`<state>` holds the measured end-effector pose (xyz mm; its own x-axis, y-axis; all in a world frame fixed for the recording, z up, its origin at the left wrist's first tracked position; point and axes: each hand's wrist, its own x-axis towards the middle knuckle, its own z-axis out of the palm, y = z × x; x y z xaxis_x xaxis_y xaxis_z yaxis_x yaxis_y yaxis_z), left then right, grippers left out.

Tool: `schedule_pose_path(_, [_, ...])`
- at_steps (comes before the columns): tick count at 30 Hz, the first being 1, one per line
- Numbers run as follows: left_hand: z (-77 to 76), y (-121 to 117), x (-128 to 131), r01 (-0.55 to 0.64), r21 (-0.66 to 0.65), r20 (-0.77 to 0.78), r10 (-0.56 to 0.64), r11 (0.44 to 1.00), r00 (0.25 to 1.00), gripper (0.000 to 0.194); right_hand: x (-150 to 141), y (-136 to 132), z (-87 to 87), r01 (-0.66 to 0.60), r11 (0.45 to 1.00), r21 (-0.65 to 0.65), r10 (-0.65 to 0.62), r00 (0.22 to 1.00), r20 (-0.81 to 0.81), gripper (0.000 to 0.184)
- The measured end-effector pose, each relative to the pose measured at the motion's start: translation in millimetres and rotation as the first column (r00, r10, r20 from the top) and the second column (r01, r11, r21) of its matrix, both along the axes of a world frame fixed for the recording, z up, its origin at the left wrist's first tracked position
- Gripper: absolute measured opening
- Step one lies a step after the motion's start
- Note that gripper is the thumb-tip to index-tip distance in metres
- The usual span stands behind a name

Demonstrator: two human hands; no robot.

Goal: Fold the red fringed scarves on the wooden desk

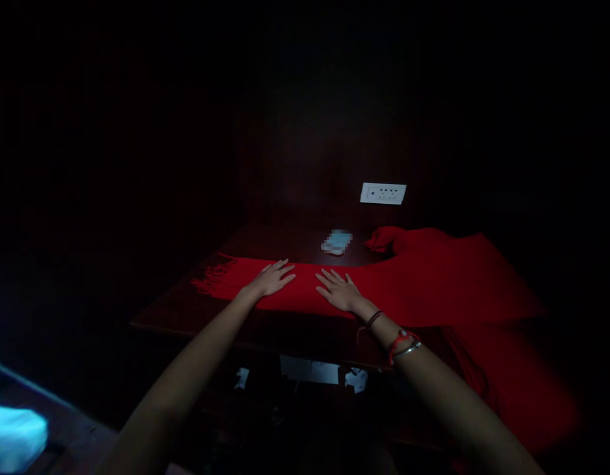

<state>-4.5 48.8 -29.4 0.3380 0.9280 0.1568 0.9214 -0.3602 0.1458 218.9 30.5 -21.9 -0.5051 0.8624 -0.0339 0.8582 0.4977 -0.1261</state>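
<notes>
A long red scarf lies across a dark table, with a fringe at its left end. Flat on its narrow folded part rests my left hand, fingers spread, a ring on one finger. My right hand also lies palm down on the scarf, a short way to the right, fingers apart. Bracelets circle my right wrist. Toward the right the cloth widens, bunches up at the back, and hangs over the table's front edge. Neither hand grips the fabric.
Behind the scarf a small pale blurred object lies on the dark table. A white socket panel is on the back wall. Pale items show below the tabletop. A bright bluish thing glows at lower left. The surroundings are very dark.
</notes>
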Motion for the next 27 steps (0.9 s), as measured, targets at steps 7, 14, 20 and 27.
schedule_pose_path(7, [22.4,-16,-86,-0.383,0.131,0.044,0.381,0.914,0.924,0.041,5,7,-1.8,0.038,0.999,0.033,-0.039,0.999,0.028,0.057])
schedule_pose_path(14, [52.8,-51,-138,-0.339,-0.566,0.432,0.621,0.751,0.653,0.043,4,10,-3.5,0.036,0.997,0.067,-0.038,0.999,0.021,0.056])
schedule_pose_path(20, [66.6,-49,-118,-0.107,-0.606,0.507,0.487,0.788,0.712,0.032,6,8,-2.9,0.033,0.993,0.112,-0.033,0.999,-0.007,0.055])
schedule_pose_path(27, [65.9,-51,-102,-0.348,-0.548,0.392,0.601,0.761,0.696,0.049,6,6,-0.8,0.032,0.993,0.118,-0.031,0.999,-0.01,0.054])
